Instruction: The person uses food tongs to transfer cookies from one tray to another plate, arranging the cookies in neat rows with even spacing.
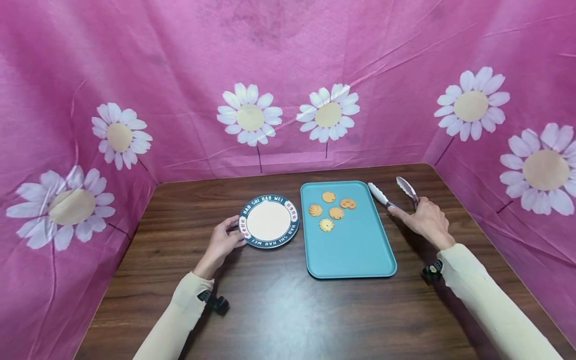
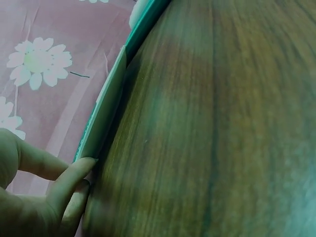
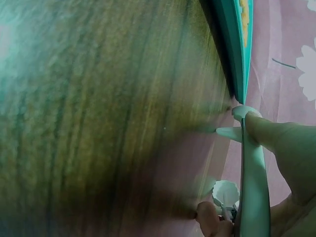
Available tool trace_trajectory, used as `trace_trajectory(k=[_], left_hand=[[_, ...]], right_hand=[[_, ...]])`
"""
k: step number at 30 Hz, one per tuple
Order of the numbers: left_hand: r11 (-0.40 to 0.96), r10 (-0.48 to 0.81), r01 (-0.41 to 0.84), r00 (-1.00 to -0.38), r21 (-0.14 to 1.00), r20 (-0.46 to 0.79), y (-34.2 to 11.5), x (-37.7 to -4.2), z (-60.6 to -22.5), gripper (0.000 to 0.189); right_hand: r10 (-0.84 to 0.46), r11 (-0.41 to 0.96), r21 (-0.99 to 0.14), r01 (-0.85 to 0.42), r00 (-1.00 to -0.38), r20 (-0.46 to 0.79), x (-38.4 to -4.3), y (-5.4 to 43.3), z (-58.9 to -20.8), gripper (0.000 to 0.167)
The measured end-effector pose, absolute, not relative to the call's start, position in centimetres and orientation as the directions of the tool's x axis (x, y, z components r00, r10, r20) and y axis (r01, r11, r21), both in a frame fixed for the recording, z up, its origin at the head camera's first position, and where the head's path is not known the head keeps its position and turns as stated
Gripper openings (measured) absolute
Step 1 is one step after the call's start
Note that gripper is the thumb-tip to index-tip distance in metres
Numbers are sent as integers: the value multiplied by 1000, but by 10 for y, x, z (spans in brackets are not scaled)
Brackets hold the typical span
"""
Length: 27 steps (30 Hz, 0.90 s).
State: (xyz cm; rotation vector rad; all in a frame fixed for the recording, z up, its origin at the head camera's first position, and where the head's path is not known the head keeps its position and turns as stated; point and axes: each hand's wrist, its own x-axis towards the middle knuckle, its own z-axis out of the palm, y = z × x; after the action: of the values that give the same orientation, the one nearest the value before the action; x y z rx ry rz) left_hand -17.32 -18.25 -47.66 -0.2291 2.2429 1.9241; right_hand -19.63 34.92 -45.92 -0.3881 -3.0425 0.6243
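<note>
My left hand (image 1: 222,237) pinches the left rim of a round plate (image 1: 269,221) with a white middle and a dark lettered border. The left wrist view has the plate (image 2: 106,106) edge-on between thumb and fingers, low over the wood. To the right, my right hand (image 1: 425,222) holds a pair of metal tongs (image 1: 380,195) with pale tips, their arms spread apart and pointing away. In the right wrist view the thumb lies along one arm of the tongs (image 3: 254,182). Between the hands, a turquoise tray (image 1: 355,255) carries several cookies, one a pretzel-shaped cookie (image 1: 347,203).
Everything stands on a dark wooden table (image 1: 270,310). A pink cloth (image 1: 189,60) printed with white daisies hangs around its back and sides. The tray lies just right of the plate, and the tongs' left arm lies close to the tray's right edge.
</note>
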Motion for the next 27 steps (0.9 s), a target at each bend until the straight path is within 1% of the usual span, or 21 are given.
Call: trace_trajectory(k=[9, 15, 20, 24, 27], left_hand=[[137, 12, -243, -969, 960, -247, -184, -173, -475, 66], [133, 13, -248, -968, 960, -252, -184, -172, -475, 67], [138, 9, -247, -968, 959, -251, -184, -173, -475, 67], [148, 18, -247, -968, 958, -252, -185, -175, -475, 67], [162, 27, -246, -967, 956, -253, -185, -176, -474, 68]], right_hand=[[248, 889, -393, 234, -969, -15, -195, 350, -463, 94], [222, 891, -405, 204, -975, -3, -194, 351, -461, 95], [167, 901, -417, 121, -983, 76, -194, 349, -460, 90], [99, 919, -394, 30, -983, 155, -193, 347, -457, 79], [40, 927, -373, -30, -983, 179, -191, 346, -454, 74]])
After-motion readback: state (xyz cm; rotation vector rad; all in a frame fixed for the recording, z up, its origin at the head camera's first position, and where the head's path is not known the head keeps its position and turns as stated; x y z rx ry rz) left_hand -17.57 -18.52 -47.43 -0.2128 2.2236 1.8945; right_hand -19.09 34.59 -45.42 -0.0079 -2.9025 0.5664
